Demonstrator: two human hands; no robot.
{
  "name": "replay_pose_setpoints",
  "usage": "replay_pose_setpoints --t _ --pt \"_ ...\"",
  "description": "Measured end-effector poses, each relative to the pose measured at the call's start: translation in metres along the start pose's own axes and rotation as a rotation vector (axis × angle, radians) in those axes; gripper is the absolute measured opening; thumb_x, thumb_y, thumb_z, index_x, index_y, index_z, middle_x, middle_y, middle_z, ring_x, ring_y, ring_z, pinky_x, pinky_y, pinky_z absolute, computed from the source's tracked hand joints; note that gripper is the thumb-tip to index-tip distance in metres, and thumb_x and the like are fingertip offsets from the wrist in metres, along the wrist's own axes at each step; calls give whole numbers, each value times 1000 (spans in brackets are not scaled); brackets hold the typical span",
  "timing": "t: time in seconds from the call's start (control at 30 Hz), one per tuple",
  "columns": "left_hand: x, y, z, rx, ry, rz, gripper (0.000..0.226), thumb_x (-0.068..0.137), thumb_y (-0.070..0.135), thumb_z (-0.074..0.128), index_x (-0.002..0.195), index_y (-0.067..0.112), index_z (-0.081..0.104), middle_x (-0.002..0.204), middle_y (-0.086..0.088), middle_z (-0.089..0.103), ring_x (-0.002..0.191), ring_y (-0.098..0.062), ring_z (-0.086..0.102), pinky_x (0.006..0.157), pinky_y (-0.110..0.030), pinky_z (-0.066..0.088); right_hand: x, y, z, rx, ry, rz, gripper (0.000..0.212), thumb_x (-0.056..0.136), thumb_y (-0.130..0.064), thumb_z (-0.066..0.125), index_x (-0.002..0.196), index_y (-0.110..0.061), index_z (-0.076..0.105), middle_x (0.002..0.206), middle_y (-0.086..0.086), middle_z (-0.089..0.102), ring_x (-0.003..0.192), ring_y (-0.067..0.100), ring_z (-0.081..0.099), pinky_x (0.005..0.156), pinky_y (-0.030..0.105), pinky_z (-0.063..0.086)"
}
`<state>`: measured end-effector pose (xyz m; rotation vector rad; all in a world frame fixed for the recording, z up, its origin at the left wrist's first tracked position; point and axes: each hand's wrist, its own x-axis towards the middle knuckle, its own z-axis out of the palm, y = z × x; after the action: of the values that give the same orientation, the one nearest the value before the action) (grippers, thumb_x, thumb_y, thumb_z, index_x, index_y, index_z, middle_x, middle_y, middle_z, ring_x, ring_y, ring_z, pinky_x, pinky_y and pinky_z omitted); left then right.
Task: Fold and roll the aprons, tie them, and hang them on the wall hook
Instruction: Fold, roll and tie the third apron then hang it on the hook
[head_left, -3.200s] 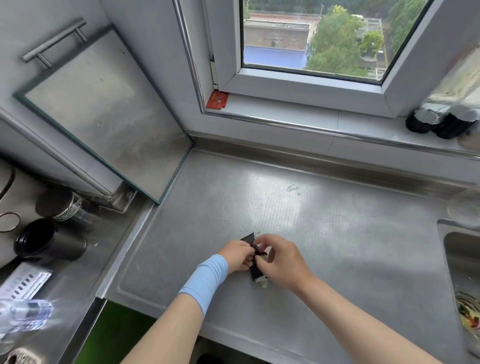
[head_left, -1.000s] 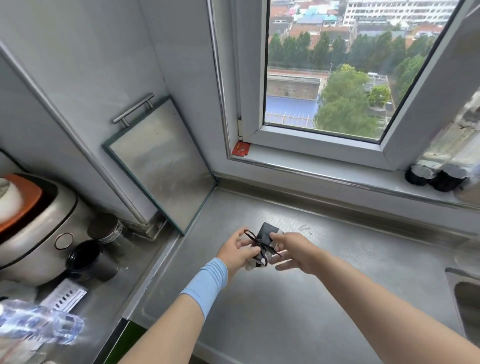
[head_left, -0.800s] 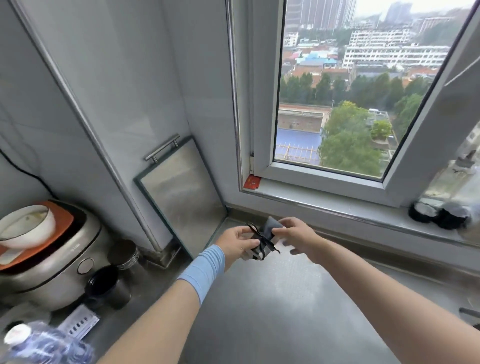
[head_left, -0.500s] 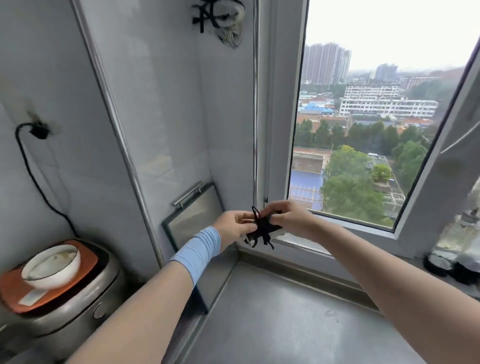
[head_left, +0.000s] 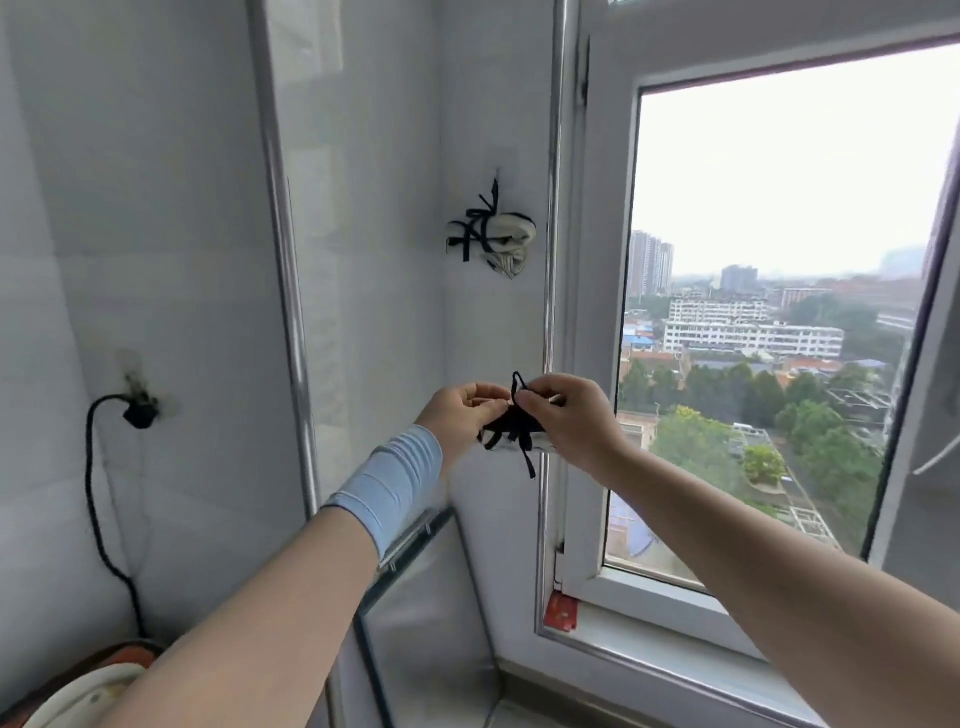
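Note:
A small rolled dark apron (head_left: 511, 423), tied with black strings, is held up in front of the white wall between both hands. My left hand (head_left: 462, 413) grips its left end; a light blue band wraps that wrist. My right hand (head_left: 569, 415) pinches a black string loop at its top. Loose string ends dangle below. Higher on the wall, a pale rolled apron (head_left: 501, 236) bound with dark strings hangs from a wall hook (head_left: 496, 174).
A window frame (head_left: 587, 364) stands just right of the hands, with a metal trim strip (head_left: 291, 312) on the wall to the left. A black cord (head_left: 96, 467) runs down from a wall socket. A glass-edged board (head_left: 415, 597) leans below; a cooker with a bowl (head_left: 88, 686) sits at bottom left.
Both hands lifted the tied apron from the counter up toward the wall. The view tilted upward, bringing the hook and the hanging apron fully into sight.

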<state>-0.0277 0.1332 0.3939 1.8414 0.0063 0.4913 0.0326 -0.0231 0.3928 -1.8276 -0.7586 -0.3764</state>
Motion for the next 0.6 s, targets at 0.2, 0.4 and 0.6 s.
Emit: replay_pose_setpoints --t 0.2,0.4,0.6 --pt "37 67 -24 66 48 135 15 91 22 62 103 16 70 98 -4 73 94 -20 69 87 -33 56 57 -49 -20 58 83 -96 18 88 -25 71 72 -32 70 58 -24 63 57 -4 58 60 19 45" --pt "78 133 -42 281 32 299 19 92 22 60 109 18 68 98 1 70 90 -12 63 76 -19 48 118 -94 -39 74 143 -135 17 87 -26 72 71 -29 72 70 -7 71 65 8 62 58 21 49" --pt "133 153 -71 298 210 328 41 85 -3 36 102 20 64 103 4 67 100 -19 62 93 -36 52 179 -114 -72 18 146 -64 12 89 -30 71 85 -21 76 71 0 66 59 13 54 42 18 41"
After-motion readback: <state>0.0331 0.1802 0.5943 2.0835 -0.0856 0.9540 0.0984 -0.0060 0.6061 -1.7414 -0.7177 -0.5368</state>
